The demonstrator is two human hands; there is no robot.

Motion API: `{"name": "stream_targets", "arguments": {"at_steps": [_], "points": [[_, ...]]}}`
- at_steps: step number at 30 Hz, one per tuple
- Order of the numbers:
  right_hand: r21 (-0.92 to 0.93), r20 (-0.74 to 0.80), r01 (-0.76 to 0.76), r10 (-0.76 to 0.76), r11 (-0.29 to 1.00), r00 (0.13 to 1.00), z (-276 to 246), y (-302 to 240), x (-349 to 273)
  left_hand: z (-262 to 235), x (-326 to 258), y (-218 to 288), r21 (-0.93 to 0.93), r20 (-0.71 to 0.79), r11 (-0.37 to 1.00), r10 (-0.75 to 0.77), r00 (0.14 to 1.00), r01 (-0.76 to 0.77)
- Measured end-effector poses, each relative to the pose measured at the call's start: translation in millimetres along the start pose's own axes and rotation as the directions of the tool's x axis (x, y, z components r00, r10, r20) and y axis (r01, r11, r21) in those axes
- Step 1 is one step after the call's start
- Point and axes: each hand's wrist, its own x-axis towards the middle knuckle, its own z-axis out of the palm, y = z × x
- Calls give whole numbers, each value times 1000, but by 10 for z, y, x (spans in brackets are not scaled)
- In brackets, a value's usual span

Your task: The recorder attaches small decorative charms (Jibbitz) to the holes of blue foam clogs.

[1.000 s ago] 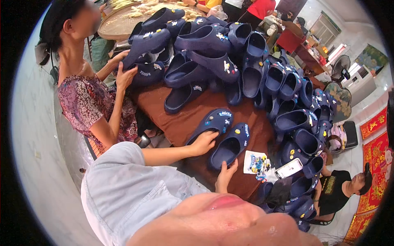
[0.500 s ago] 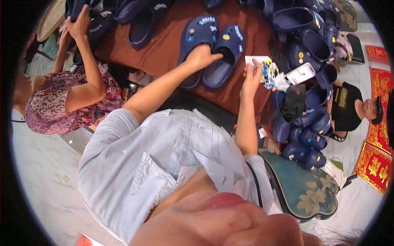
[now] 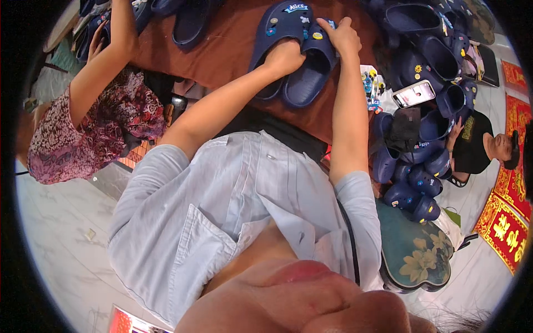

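Here at the top centre of the frame, two navy clogs lie side by side on the brown table cover (image 3: 233, 55), toes toward the upper edge, heels toward the wearer. That way round, both openings face the body, and the left hand (image 3: 286, 57) slips straight into the left clog (image 3: 284, 25). Its fingers are out of sight under the upper, thumb out toward the neighbouring shoe; it looks like a steadying hold from within, but whether the fingers pinch anything, I cannot tell.

Over to the right hand (image 3: 341, 39), and it's at the toe of the right clog (image 3: 308, 82), coming in from the outer side, thumb and fingers set apart. Whether they close on anything, I can't tell. From that side, the arm leaves the opening uncovered, and the two hands sit close without crossing.

Just right of that forearm lie small charms (image 3: 373, 86), seemingly placed for a short reach. Beside them, a phone (image 3: 414, 94) lies screen up, easy to glance at. A heap of navy clogs (image 3: 402, 64) crowds the right side, well off the working spot, and a co-worker's hand (image 3: 97, 41) is among more footwear, upper left.
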Motion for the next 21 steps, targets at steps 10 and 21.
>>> {"name": "stream_targets", "arguments": {"at_steps": [10, 21], "points": [[-165, -241, 58, -98, 985, 966, 232, 56, 10, -16, 30, -4, 22, 120, 999, -47, 992, 44], [491, -414, 44, 189, 870, 890, 328, 669, 71, -38, 35, -52, 26, 119, 1000, -19, 993, 16]]}}
